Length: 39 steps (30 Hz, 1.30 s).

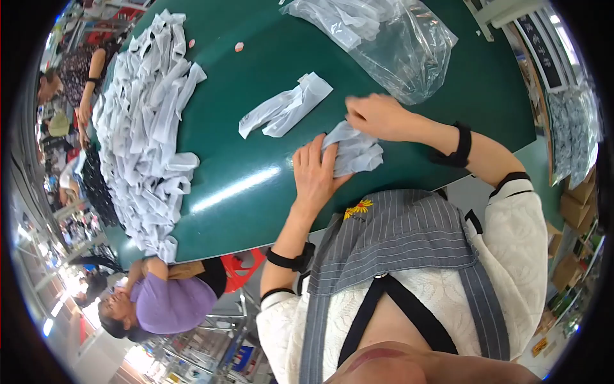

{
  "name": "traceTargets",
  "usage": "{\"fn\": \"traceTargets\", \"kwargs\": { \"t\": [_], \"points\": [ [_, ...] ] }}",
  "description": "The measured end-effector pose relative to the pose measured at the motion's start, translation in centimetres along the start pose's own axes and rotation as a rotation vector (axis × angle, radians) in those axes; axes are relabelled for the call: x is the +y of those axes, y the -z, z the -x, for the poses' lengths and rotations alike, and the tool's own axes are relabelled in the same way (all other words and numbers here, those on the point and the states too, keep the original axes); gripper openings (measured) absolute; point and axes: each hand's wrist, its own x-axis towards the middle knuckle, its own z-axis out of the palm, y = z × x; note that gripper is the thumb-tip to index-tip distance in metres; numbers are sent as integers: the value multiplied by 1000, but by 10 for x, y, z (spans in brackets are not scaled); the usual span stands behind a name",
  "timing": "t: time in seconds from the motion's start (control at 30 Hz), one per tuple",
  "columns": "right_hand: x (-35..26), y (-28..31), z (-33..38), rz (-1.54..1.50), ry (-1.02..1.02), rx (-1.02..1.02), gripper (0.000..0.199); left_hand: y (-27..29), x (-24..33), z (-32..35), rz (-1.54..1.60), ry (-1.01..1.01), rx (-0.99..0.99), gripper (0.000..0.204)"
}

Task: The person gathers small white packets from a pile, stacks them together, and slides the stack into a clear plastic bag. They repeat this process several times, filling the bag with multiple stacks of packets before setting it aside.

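Observation:
A crumpled pale grey-white piece (359,151) of thin, soft material lies on the green table (256,205) close in front of me; whether it is cloth or film I cannot tell. At its left side my left hand (314,173) rests with the fingers spread, its thumb along the piece's near edge. Just over its far right edge is my right hand (382,117), closed, its fingers curled and a little blurred; what they hold, if anything, is hidden. Another pale, flattened strip-like bundle (286,105) lies by itself farther off to the left.
A long heap of similar pale pieces (150,128) covers the table's left side. A clear plastic bag (409,57) with pale contents lies at the far right. Two small orange-white bits (239,47) dot the far side. A person in purple (173,301) sits at left; another person (86,73) is beyond the heap.

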Motion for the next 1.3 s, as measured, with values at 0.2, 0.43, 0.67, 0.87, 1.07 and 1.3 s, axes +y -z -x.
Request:
{"fn": "traceTargets", "kwargs": {
  "t": [0.2, 0.43, 0.67, 0.87, 1.07, 1.3],
  "points": [
    [-8, -11, -58, 539, 705, 427, 26, 0, 2, -7, 64, 63, 72, 81],
    [-9, 11, -34, 381, 560, 5, 31, 19, 6, -7, 37, 94, 96, 83],
    [-29, 43, -16, 156, 187, -419, 26, 11, -5, -15, 131, 65, 80, 80],
    [-27, 0, 86, 61, 74, -197, 43, -17, 29, -26, 28, 373, 278, 82],
    [-16, -25, 76, 161, 33, 168, 72, 18, 72, -10, 398, 441, 35, 80],
    [1, -18, 54, 505, 317, 323, 98, 30, 64, -10, 502, 430, -154, 63]
  ]
}}
